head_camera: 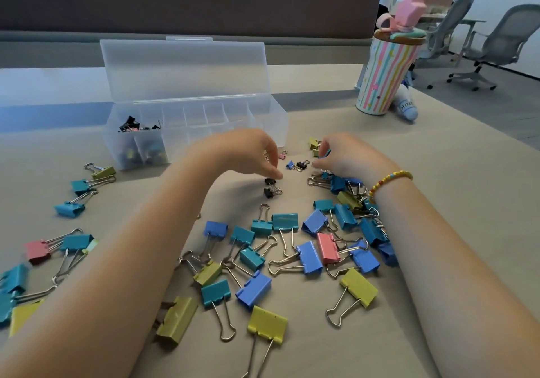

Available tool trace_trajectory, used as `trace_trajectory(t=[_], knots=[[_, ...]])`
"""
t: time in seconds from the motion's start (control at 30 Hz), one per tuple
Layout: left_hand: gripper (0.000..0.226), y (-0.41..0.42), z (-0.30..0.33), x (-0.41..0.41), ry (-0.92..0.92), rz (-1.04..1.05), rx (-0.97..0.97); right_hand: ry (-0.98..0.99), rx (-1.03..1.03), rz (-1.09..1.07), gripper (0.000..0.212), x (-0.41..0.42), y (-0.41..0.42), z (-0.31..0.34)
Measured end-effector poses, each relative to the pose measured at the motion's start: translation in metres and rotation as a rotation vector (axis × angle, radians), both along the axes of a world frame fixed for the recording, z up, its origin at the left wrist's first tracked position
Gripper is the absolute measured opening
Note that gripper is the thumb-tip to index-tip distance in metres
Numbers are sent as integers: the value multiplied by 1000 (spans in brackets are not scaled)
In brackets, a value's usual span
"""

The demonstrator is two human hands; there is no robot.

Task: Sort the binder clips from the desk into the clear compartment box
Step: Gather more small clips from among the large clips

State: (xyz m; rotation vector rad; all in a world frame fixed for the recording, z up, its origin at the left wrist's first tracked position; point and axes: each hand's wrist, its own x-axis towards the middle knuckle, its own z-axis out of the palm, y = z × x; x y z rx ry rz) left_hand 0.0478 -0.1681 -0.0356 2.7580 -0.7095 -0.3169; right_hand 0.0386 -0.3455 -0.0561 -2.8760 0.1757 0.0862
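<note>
Nearest to me, a yellow clip [267,324] lies on the worktop [438,202] with its wire handles pointing toward me, at the near edge of a broad scatter of large binder clips [254,256] in blue, teal, yellow and pink. At far left a smaller group of clips [62,244] lies apart from the main scatter. Beyond it stands the clear compartment box [193,132], lid upright; its leftmost far compartment holds small black clips [133,126], and the two near-left compartments hold clips whose colours I cannot make out through the wall. My left hand [248,155] reaches down in the middle, its fingers [274,173] curled and pinching a small black clip [269,181]; a second small black clip [270,193] lies just near of it on the worktop. Between my hands lie a tiny pink clip [283,155], a small blue clip [290,165] and another black clip [302,165]. My right hand [347,158], a beaded bracelet [390,180] on its wrist, rests over the right side of the scatter with fingers curled; whether they hold anything I cannot tell. At far right stands a striped cup [385,76].
</note>
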Motion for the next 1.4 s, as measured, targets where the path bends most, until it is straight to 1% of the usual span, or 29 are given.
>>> trace_trajectory(t=[0.13, 0.23, 0.4, 0.5, 0.6, 0.67, 0.7, 0.77, 0.8, 0.83, 0.87, 0.9, 0.97, 1.0, 1.03, 1.07, 1.1, 1.17, 1.23, 1.33, 1.4], knots=[[45, -6, -8, -1, 5, -34, 160, -1, -79, 4, 28, 9, 2, -11], [47, -8, -12, 1, -17, -23, 202, -35, -127, 29, 24, 11, 3, -16], [47, -7, -16, 5, -29, -7, 189, -69, -165, 51, 19, 10, 4, -15], [45, -7, -20, 7, -16, 0, 155, -67, -174, 45, 20, 11, 4, -17], [44, -8, -24, 9, -2, -1, 128, -51, -175, 51, 15, 11, 6, -18], [45, -8, -28, 10, 2, -2, 124, -56, -168, 60, 17, 10, 7, -16], [41, -9, -30, 11, -2, 1, 117, -67, -143, 58, 20, 9, 8, -15], [35, -9, -31, 12, -23, 16, 108, -105, 0, 55, 31, 8, 7, -10], [33, -9, -32, 12, -31, 23, 103, -118, 122, 53, 35, 7, 7, -7], [32, -9, -32, 13, -33, 32, 92, -120, 292, 38, 35, 5, 7, -4], [30, -8, -33, 14, -33, 43, 70, -104, 514, 5, 33, 4, 7, 0], [29, -8, -33, 15, -26, 57, 36, -63, 778, -40, 30, 2, 7, 3], [29, -7, -32, 16, 19, 91, -66, 57, 1309, -93, 26, 2, 5, 6], [30, -6, -31, 16, 53, 113, -138, 107, 1508, -99, 26, 2, 3, 6], [32, -5, -29, 16, 93, 141, -218, 142, 1653, -100, 26, 2, 2, 5], [32, -4, -27, 16, 136, 173, -307, 160, 1751, -96, 26, 2, 1, 4], [31, -3, -26, 16, 179, 208, -401, 165, 1813, -90, 25, 1, 0, 3], [28, -1, -23, 16, 270, 262, -573, 152, 1863, -79, 25, 0, -1, 2], [29, 0, -23, 16, 333, 279, -663, 136, 1854, -82, 25, 1, -1, 3], [29, 0, -22, 14, 367, 286, -707, 131, 1777, -117, 35, 2, 0, 2], [28, -1, -22, 13, 390, 285, -755, 128, 1634, -142, 35, 1, 3, 2]])
